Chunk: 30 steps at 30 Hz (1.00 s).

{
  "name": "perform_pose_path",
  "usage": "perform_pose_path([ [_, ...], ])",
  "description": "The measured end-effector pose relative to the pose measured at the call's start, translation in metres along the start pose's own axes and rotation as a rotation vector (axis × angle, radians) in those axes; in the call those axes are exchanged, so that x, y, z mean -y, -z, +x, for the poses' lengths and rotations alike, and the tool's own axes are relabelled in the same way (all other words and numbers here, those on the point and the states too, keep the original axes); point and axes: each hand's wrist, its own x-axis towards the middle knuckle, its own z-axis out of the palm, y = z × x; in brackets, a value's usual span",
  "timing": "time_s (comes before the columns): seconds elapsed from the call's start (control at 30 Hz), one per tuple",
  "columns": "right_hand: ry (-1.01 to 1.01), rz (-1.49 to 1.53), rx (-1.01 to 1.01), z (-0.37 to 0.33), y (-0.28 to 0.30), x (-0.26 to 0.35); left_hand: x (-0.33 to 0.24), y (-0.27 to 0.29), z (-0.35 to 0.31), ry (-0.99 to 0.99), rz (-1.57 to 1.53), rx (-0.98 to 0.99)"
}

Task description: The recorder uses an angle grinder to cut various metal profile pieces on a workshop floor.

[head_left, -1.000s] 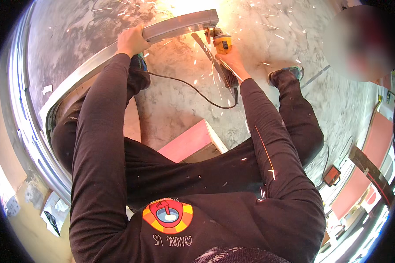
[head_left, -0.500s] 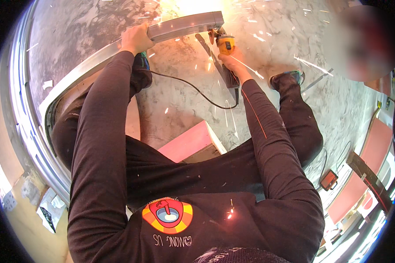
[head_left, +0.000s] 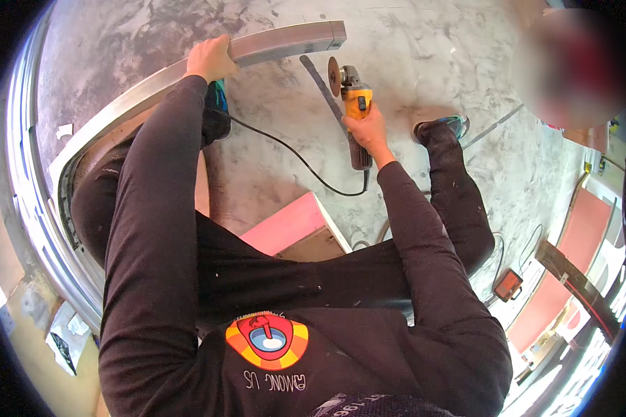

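Note:
My left hand [head_left: 210,60] grips the top of a long curved metal bar [head_left: 285,42] that arcs over the concrete floor. My right hand [head_left: 368,132] holds a yellow and black angle grinder [head_left: 353,104]. Its disc [head_left: 334,76] points up and stands a little below and to the right of the bar's cut end, apart from it. No sparks show. The grinder's black cord [head_left: 292,160] runs left across the floor toward my left shoe. A thin dark metal strip [head_left: 320,87] lies on the floor beside the disc.
I sit on a pink box [head_left: 292,226] with my legs spread. More curved metal rails [head_left: 28,208] lie at the left. Another person stands at the upper right. A small red-orange device [head_left: 508,285] and red panels [head_left: 577,236] are at the right.
Sparks flew while the disc was at the bar's end. The sparks have stopped, and my right hand has drawn the grinder down and away from the bar.

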Motion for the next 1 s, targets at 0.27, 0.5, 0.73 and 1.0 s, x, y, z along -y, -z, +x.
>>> perform_pose_path([
  [0.27, 0.138, 0.012, -0.186, -0.008, 0.024, 0.025, -0.001, -0.003, 0.004, -0.040, 0.020, -0.033],
  [0.5, 0.164, 0.056, -0.175, -0.004, 0.030, 0.039, 0.002, -0.006, 0.006, -0.060, 0.054, -0.029],
  [0.73, 0.179, 0.038, -0.175, 0.004, 0.026, 0.042, 0.001, -0.007, 0.005, -0.028, 0.060, -0.024],
  [1.0, 0.228, 0.023, -0.212, 0.016, 0.020, 0.044, 0.000, -0.009, 0.005, -0.024, 0.032, -0.032],
])
